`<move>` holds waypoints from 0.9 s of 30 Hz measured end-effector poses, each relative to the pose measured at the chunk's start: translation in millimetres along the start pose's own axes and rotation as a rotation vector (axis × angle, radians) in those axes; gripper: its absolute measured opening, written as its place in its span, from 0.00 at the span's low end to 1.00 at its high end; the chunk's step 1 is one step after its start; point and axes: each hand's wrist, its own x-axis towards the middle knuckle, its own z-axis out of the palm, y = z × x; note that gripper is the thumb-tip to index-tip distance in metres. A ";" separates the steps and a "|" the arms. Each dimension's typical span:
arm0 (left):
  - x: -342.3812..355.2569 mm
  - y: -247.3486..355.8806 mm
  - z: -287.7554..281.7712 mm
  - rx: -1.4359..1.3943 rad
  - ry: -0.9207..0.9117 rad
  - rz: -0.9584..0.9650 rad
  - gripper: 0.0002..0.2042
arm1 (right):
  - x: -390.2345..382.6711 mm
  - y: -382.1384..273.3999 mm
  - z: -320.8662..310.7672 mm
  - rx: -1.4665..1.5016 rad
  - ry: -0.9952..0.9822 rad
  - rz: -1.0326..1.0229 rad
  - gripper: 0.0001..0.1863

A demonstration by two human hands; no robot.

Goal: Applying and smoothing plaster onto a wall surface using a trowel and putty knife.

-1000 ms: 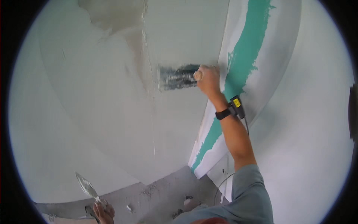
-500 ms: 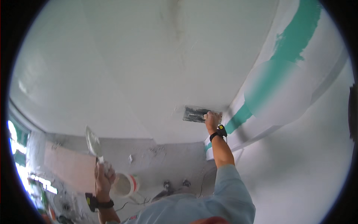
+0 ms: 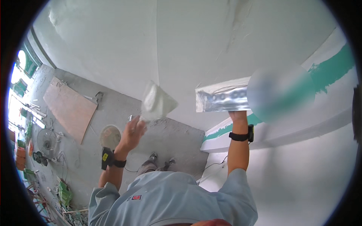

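Note:
My left hand [image 3: 132, 133] grips a putty knife [image 3: 158, 103], its broad triangular blade raised and coated with whitish putty. Beneath a rectangular steel plastering trowel [image 3: 222, 101], my right hand [image 3: 238, 116] is closed on its handle, which the blade hides. The trowel's shiny face shows, with a ridge of putty along its far edge. Both tools are held up in front of a pale, smoothed wall [image 3: 188, 49], a short gap between them. I cannot tell whether the trowel touches the wall.
A green painted band [image 3: 332, 69] crosses the white surface on the right. Below my left hand a bucket [image 3: 109, 137] stands on the dusty floor. Farther left lie a wooden board [image 3: 71, 107], a standing fan [image 3: 47, 143] and scattered debris. A cable trails near my feet.
The trowel has swung up and turned from the wall, now showing its shiny face. My left hand has moved up and right with the putty knife, closer to it. The view has shifted.

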 end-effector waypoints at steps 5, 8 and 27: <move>5.6 2.9 8.0 -0.135 -0.404 -0.060 0.19 | -2.5 -72.6 21.8 0.717 -0.081 0.132 0.10; 7.1 14.0 3.5 -0.001 -0.420 0.053 0.21 | -13.1 -89.7 40.5 0.513 -0.107 0.077 0.08; 34.9 8.6 -109.3 -0.188 -0.343 0.418 0.13 | -60.8 6.1 242.4 0.967 -0.174 0.386 0.19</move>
